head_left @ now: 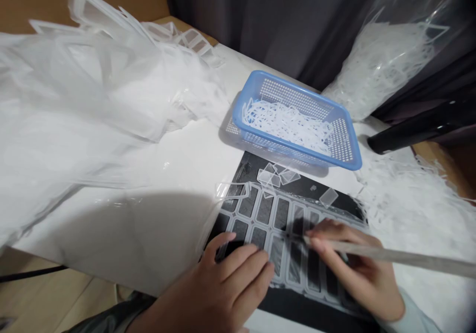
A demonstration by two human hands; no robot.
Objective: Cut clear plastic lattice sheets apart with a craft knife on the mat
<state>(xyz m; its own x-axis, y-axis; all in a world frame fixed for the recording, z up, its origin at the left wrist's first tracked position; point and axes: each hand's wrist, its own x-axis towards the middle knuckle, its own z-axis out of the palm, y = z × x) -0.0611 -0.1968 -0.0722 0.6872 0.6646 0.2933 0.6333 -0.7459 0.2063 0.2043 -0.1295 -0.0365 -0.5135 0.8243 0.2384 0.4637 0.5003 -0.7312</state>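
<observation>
A translucent plastic sheet with two rows of rounded rectangular frames lies on a black mat. My left hand rests on the left part of this sheet, its fingers stretched out and holding nothing. Pinched in my right hand is a long, thin grey-white stick. Its tip meets the sheet's middle, between the two rows, though my fingers partly hide the end. Small clear rectangular pieces lie loose on the mat beyond the sheet. One empty clear frame overlaps the sheet's far left corner.
Behind the mat stands a blue basket with thin white plastic strips in it. A large heap of clear plastic sheets covers the left. At the right are a pile of strips, a filled clear bag and a black cylindrical object.
</observation>
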